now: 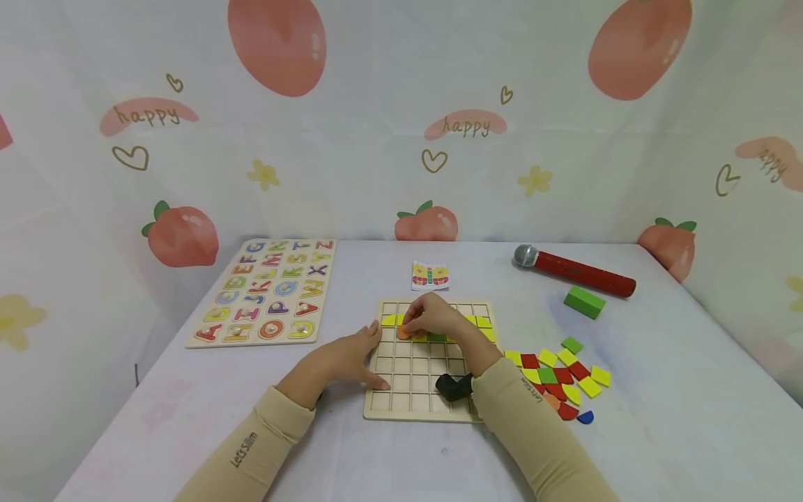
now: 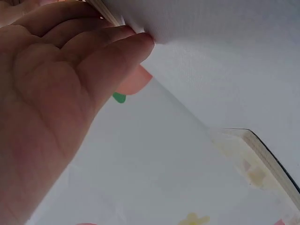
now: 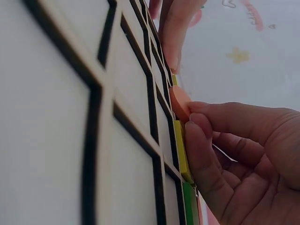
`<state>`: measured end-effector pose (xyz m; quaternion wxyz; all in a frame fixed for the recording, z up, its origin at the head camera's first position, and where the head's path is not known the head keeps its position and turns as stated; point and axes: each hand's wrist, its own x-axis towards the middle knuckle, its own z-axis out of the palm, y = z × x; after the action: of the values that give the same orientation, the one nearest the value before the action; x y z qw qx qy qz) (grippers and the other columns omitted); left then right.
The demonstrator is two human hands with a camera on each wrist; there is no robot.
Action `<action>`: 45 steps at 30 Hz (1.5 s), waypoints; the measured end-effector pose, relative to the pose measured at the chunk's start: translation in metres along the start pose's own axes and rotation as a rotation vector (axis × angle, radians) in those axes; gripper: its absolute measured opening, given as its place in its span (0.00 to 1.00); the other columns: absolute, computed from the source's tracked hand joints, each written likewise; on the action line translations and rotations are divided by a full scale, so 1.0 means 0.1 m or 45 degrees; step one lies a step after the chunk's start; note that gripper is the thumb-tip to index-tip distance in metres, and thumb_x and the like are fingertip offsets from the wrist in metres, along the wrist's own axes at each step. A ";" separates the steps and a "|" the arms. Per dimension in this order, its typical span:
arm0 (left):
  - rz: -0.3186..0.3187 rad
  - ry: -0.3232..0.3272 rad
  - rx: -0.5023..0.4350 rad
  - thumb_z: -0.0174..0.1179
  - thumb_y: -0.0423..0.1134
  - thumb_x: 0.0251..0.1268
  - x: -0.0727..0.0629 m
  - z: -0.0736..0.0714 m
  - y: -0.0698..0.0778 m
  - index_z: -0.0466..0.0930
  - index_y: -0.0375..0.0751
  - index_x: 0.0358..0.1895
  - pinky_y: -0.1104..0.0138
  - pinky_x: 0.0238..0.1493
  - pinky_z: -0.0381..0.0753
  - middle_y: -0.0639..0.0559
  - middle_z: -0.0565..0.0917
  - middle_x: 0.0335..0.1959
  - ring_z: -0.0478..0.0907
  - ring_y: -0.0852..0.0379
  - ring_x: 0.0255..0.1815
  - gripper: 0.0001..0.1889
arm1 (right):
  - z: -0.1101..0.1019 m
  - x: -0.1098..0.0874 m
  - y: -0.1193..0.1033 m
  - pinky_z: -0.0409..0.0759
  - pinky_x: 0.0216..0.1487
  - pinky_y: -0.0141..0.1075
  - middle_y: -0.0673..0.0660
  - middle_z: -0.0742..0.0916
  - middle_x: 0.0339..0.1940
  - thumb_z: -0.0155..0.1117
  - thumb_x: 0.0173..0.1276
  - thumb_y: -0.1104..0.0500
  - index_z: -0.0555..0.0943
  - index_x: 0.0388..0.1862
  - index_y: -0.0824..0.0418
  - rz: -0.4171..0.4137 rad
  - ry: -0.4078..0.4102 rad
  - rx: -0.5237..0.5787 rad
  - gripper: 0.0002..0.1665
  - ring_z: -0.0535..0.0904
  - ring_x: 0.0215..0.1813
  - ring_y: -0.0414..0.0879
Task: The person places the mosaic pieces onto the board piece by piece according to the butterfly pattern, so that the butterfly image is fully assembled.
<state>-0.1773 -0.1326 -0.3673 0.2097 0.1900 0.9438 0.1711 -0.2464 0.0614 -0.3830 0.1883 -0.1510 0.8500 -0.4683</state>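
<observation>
A square wooden grid board [image 1: 399, 402] lies in front of me. Thumb and fingertip of my right hand [image 1: 436, 315] pinch an orange curved tile [image 3: 180, 99] over the board's second row, near its left side. Yellow tiles [image 1: 483, 322] and a green tile [image 1: 437, 337] sit in the upper rows, partly covered by that hand. My left hand [image 1: 347, 355] rests at the board's left edge, thumb and fingers spread along it; in the left wrist view its fingers [image 2: 115, 56] are extended. Behind the board is a small card [image 1: 430, 276] with a colourful butterfly-like pattern.
Several loose red, yellow, green, orange and blue tiles [image 1: 547, 376] lie right of the board. Farther back are a green block [image 1: 585, 302] and a red microphone [image 1: 580, 272]. An alphabet puzzle board [image 1: 263, 293] lies at the left. A patterned cloth [image 1: 376, 174] hangs behind the table.
</observation>
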 end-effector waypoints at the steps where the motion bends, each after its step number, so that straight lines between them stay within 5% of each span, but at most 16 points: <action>1: -0.005 -0.001 0.004 0.69 0.58 0.45 0.00 0.00 0.01 0.48 0.36 0.73 0.53 0.73 0.52 0.46 0.45 0.76 0.44 0.47 0.76 0.55 | 0.01 0.00 0.00 0.83 0.32 0.32 0.56 0.85 0.26 0.66 0.59 0.65 0.83 0.31 0.69 -0.001 0.003 -0.018 0.05 0.80 0.25 0.40; 11: -0.024 -0.007 0.044 0.69 0.60 0.44 0.01 0.04 0.04 0.49 0.38 0.73 0.53 0.73 0.53 0.47 0.45 0.76 0.45 0.47 0.76 0.56 | -0.04 -0.10 -0.03 0.82 0.31 0.32 0.57 0.85 0.26 0.66 0.59 0.64 0.83 0.30 0.68 0.001 0.013 -0.080 0.05 0.79 0.24 0.40; 18: -0.004 -0.034 0.025 0.68 0.59 0.46 -0.02 0.01 0.03 0.46 0.40 0.74 0.54 0.74 0.51 0.49 0.45 0.77 0.44 0.48 0.77 0.55 | -0.30 -0.27 0.00 0.83 0.36 0.34 0.58 0.84 0.29 0.64 0.62 0.63 0.82 0.34 0.68 0.010 0.010 -0.064 0.07 0.80 0.28 0.43; 32: 0.047 -0.064 -0.041 0.71 0.54 0.46 -0.01 -0.03 -0.05 0.46 0.40 0.74 0.55 0.75 0.49 0.48 0.44 0.77 0.43 0.49 0.77 0.55 | -0.99 -0.88 0.43 0.83 0.43 0.35 0.58 0.85 0.38 0.63 0.64 0.57 0.80 0.44 0.69 0.199 0.105 -0.059 0.16 0.81 0.33 0.43; 45: 0.030 -0.072 -0.043 0.70 0.55 0.46 0.00 -0.01 -0.08 0.46 0.41 0.74 0.55 0.75 0.49 0.49 0.43 0.77 0.42 0.50 0.77 0.55 | -1.10 -1.21 0.72 0.81 0.42 0.32 0.56 0.83 0.40 0.66 0.61 0.54 0.81 0.48 0.65 0.321 0.127 -0.044 0.20 0.77 0.37 0.44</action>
<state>-0.1806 -0.1397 -0.3694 0.2375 0.2024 0.9321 0.1841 -0.1956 0.2319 -0.3687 0.2006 -0.0228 0.8785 -0.4330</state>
